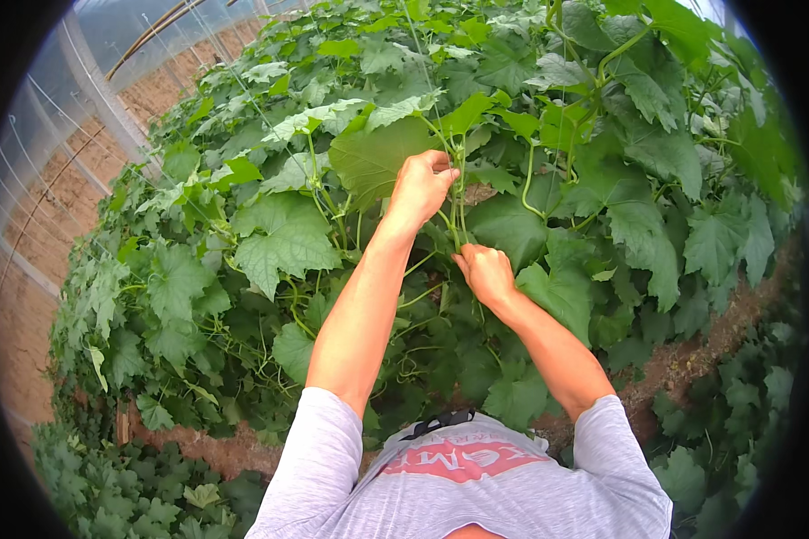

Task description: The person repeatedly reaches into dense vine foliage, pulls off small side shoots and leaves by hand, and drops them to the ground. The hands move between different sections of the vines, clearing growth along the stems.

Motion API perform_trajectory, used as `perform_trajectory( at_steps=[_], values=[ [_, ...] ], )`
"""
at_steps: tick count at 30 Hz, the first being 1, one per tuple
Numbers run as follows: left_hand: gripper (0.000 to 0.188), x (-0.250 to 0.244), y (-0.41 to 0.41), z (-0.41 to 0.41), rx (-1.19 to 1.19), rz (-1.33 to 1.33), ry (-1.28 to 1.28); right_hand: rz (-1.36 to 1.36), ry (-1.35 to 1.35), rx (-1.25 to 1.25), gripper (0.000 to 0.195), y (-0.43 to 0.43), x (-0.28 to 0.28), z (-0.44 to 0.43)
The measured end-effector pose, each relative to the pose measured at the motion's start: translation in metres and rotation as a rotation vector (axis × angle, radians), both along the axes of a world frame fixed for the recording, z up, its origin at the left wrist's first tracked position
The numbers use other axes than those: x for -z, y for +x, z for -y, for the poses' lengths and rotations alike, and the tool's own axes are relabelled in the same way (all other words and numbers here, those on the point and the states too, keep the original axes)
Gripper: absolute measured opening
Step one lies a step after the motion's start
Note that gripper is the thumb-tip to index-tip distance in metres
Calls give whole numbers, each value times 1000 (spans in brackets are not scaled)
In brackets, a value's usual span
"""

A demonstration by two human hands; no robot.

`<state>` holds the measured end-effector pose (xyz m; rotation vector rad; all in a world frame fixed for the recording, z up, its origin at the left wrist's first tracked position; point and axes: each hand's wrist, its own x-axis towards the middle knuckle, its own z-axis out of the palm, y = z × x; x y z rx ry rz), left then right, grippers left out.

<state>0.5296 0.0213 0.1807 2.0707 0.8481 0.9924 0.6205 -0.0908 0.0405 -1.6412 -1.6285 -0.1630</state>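
Observation:
Both of my hands are at a green climbing vine (456,209) with broad lobed leaves. My left hand (426,183) is at the upper part of the stem, its thumb and fingertips drawn together beside a thin upright string (446,128); whether they pinch the string or the stem cannot be told. Lower down, my right hand (483,269) is closed around the vine's stems, its palm hidden. A large leaf (374,158) spreads just behind and left of my left hand. Another broad leaf (559,293) lies against my right wrist.
Dense leafy vines surround both arms, with thin strings rising among them. A pale post (98,81) and plastic sheeting (131,27) stand at the upper left, over bare soil (34,283). A soil path (701,343) runs at the right, with more low plants beyond it.

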Motion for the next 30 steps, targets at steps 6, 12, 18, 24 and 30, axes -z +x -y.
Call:
perform_trajectory(
  at_steps=[6, 12, 18, 24, 30],
  values=[
    [22, 17, 12, 6, 36, 34, -106, 18, -260, 33, 20, 6, -25, 22],
    [14, 32, 11, 15, 140, 139, -211, -243, 280, -72, 34, 14, -164, 29],
    [19, 54, 25, 7, 290, 231, -186, -398, 173, -393, 23, 11, -166, 26],
    [15, 41, 6, 11, 289, 333, -398, -472, 614, -414, 30, -7, -231, 102],
    [19, 11, 12, 32, 387, 268, -328, -61, 308, -181, 16, 10, -121, 69]
  ],
)
